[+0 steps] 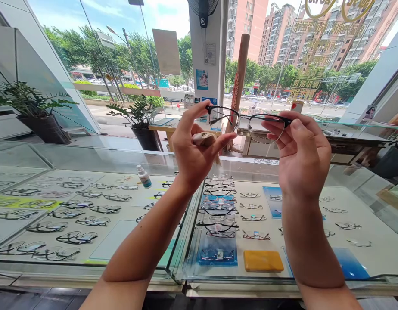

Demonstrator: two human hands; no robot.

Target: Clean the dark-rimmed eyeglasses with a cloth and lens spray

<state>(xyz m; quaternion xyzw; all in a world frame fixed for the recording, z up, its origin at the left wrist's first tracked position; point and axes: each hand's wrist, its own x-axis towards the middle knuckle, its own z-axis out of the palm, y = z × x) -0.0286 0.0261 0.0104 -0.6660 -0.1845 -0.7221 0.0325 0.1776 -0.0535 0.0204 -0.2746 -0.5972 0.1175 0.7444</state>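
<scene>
A pair of eyeglasses (244,117) with black upper rims and thin metal lower rims is held up in front of me, above the glass counter. My left hand (194,150) has its index finger at the left end of the frame, and its thumb reaches beneath the left lens. A crumpled pale cloth (203,138) is tucked in that same palm. At the other end, my right hand (304,150) pinches the right corner of the frame between thumb and fingers. Some of its fingers show through the right lens.
Below my arms, the glass display counter (121,155) contains many rows of eyeglasses. A small white bottle (144,176) stands on the left side, and a yellow case (263,261) lies inside at right. Potted plants (145,135), a wooden post (239,77) and large windows are beyond.
</scene>
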